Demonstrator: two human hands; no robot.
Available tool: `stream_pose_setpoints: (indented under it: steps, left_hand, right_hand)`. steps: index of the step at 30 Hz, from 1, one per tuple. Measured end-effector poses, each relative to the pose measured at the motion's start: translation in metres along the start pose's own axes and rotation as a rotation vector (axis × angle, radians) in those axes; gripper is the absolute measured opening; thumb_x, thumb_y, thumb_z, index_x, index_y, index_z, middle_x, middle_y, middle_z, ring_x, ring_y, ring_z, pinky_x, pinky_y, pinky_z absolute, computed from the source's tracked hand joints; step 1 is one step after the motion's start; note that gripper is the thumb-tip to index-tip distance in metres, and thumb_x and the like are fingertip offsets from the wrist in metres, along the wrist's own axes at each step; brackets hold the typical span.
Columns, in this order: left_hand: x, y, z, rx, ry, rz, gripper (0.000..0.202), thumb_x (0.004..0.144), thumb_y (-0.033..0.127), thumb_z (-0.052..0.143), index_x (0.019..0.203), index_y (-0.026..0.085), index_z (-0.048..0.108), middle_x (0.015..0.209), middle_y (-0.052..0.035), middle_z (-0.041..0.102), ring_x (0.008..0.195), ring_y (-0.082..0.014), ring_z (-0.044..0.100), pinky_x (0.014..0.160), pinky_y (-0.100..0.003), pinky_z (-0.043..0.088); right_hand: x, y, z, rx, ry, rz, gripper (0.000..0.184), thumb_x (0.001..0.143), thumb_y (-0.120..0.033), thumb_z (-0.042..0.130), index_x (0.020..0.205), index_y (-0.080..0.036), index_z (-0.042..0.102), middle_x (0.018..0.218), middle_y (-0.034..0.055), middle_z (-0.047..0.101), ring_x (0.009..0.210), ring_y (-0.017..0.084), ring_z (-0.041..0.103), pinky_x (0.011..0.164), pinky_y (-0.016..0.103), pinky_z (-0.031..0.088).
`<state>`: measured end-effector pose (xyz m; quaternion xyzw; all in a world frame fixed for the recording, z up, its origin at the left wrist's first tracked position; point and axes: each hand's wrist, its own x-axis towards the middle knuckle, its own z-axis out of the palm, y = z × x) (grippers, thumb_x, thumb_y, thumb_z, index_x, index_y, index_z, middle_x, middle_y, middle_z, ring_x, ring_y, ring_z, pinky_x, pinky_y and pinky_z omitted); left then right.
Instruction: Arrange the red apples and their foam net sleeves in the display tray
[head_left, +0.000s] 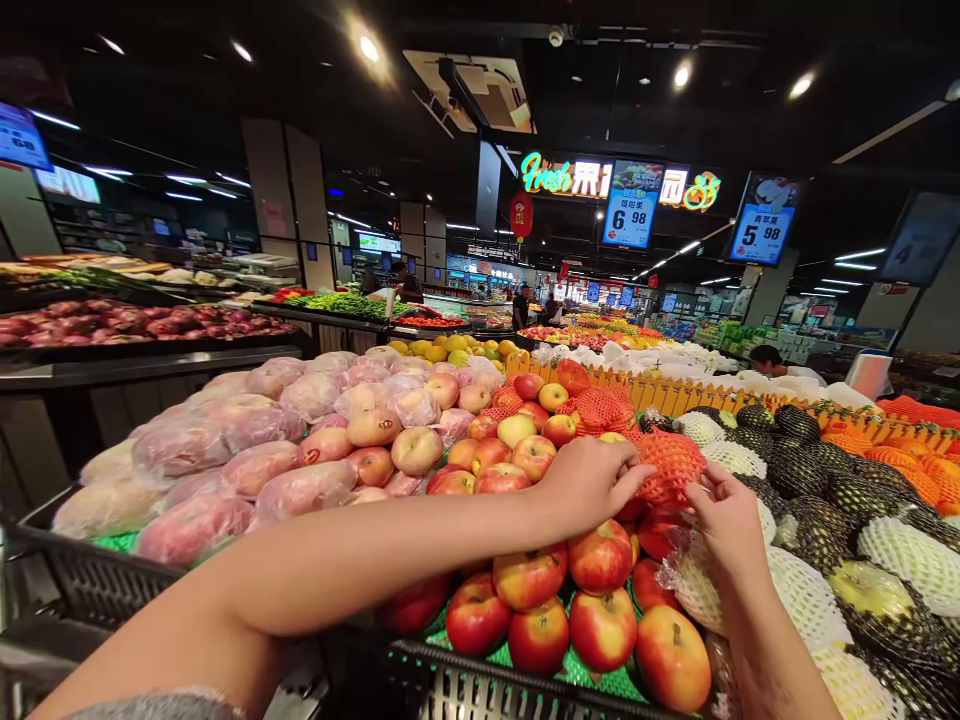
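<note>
A red foam net sleeve is held up between my two hands over the apple pile; whether fruit is inside it I cannot tell. My left hand reaches across the apples, its thumb and fingers pinched at the sleeve's left side. On the right side, the fingertips of my right hand close on the same sleeve. Below my left forearm, red and yellow apples sit stacked on a green liner in a black crate. More apples and red net sleeves lie behind my left hand.
Plastic-wrapped pinkish fruit fills the left side. To the right lie fruit in white foam nets and black nets. An orange picket divider runs behind. Price screens hang above, and a person is at the far right.
</note>
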<state>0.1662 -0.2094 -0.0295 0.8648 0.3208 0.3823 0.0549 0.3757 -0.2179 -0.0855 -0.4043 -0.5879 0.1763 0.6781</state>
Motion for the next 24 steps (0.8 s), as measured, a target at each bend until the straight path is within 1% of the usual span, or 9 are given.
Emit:
stream_pose_setpoints:
  steps: [2, 5, 9, 13, 15, 17, 20, 22, 24]
  left_hand:
    - [0.004, -0.004, -0.008, 0.063, 0.029, -0.052, 0.035, 0.102, 0.037, 0.061, 0.072, 0.018, 0.061, 0.066, -0.0023, 0.067, 0.059, -0.0165, 0.056, 0.058, -0.031, 0.029]
    - [0.007, -0.017, -0.016, 0.147, 0.051, -0.13, 0.034, 0.103, 0.036, 0.06, 0.076, 0.017, 0.064, 0.072, -0.0035, 0.07, 0.065, -0.0173, 0.061, 0.061, -0.03, 0.031]
    - [0.003, -0.036, -0.011, 0.382, -0.046, -0.108, 0.032, 0.107, 0.038, 0.052, 0.091, 0.016, 0.069, 0.086, -0.0068, 0.076, 0.079, -0.0219, 0.07, 0.062, -0.031, 0.037]
    - [0.013, -0.051, -0.01, 0.638, -0.053, -0.122, 0.024, 0.107, 0.024, 0.045, 0.112, 0.014, 0.067, 0.101, -0.014, 0.076, 0.09, -0.0271, 0.074, 0.066, -0.033, 0.046]
    - [0.02, -0.058, -0.022, 0.663, -0.022, -0.192, 0.023, 0.105, 0.019, 0.046, 0.112, 0.013, 0.067, 0.1, -0.0162, 0.076, 0.091, -0.0286, 0.075, 0.067, -0.033, 0.048]
    - [0.016, -0.065, -0.048, 0.697, 0.035, -0.283, 0.027, 0.106, 0.023, 0.044, 0.111, 0.012, 0.068, 0.1, -0.0188, 0.076, 0.091, -0.0313, 0.075, 0.068, -0.035, 0.048]
    - [-0.031, -0.08, -0.106, 0.778, 0.228, -0.45, 0.038, 0.108, 0.031, 0.037, 0.11, 0.011, 0.069, 0.102, -0.0207, 0.076, 0.094, -0.0335, 0.073, 0.068, -0.035, 0.043]
    - [-0.097, -0.095, -0.148, 0.856, 0.556, -0.579, 0.039, 0.106, 0.04, 0.041, 0.108, 0.016, 0.071, 0.098, -0.0123, 0.077, 0.089, -0.0281, 0.072, 0.067, -0.031, 0.039]
    - [-0.182, -0.109, -0.184, 0.881, 0.853, -0.73, 0.045, 0.104, 0.053, 0.044, 0.116, 0.019, 0.071, 0.1, -0.0077, 0.076, 0.089, -0.0241, 0.069, 0.07, -0.028, 0.037]
  right_hand:
    - [0.0, 0.0, 0.001, 0.047, -0.02, 0.069, 0.043, 0.066, -0.055, 0.088, 0.079, -0.017, 0.074, 0.08, 0.0099, 0.073, 0.072, 0.029, 0.072, 0.063, 0.035, 0.065]
    - [-0.001, -0.006, 0.004, 0.087, -0.049, 0.15, 0.05, 0.06, -0.058, 0.096, 0.079, -0.015, 0.077, 0.082, 0.0101, 0.074, 0.072, 0.025, 0.071, 0.063, 0.027, 0.062]
    - [-0.001, -0.014, 0.008, 0.111, -0.049, 0.271, 0.054, 0.049, -0.055, 0.099, 0.077, -0.014, 0.079, 0.082, 0.0108, 0.074, 0.071, 0.022, 0.069, 0.061, 0.021, 0.058]
    - [0.001, -0.013, 0.003, 0.088, 0.024, 0.321, 0.051, 0.048, -0.054, 0.093, 0.075, -0.013, 0.082, 0.074, 0.0089, 0.071, 0.059, 0.019, 0.062, 0.05, 0.021, 0.054]
    - [0.003, -0.009, -0.001, 0.088, 0.045, 0.325, 0.053, 0.051, -0.058, 0.09, 0.075, -0.012, 0.081, 0.071, 0.0091, 0.07, 0.054, 0.018, 0.058, 0.045, 0.021, 0.051]
    - [0.005, -0.005, -0.003, 0.099, 0.059, 0.324, 0.055, 0.053, -0.06, 0.089, 0.077, -0.012, 0.08, 0.072, 0.0088, 0.07, 0.054, 0.019, 0.058, 0.045, 0.022, 0.053]
    - [0.007, 0.0, -0.005, 0.122, 0.093, 0.323, 0.062, 0.052, -0.061, 0.091, 0.088, -0.014, 0.076, 0.077, 0.0068, 0.07, 0.058, 0.021, 0.061, 0.045, 0.025, 0.056]
    - [0.008, 0.006, -0.009, 0.106, 0.134, 0.283, 0.07, 0.051, -0.063, 0.094, 0.098, -0.016, 0.071, 0.081, 0.0056, 0.069, 0.06, 0.023, 0.063, 0.043, 0.025, 0.056]
    - [0.008, 0.015, -0.016, 0.03, 0.148, 0.173, 0.071, 0.06, -0.067, 0.092, 0.106, -0.018, 0.068, 0.087, 0.0062, 0.069, 0.062, 0.023, 0.064, 0.043, 0.024, 0.054]
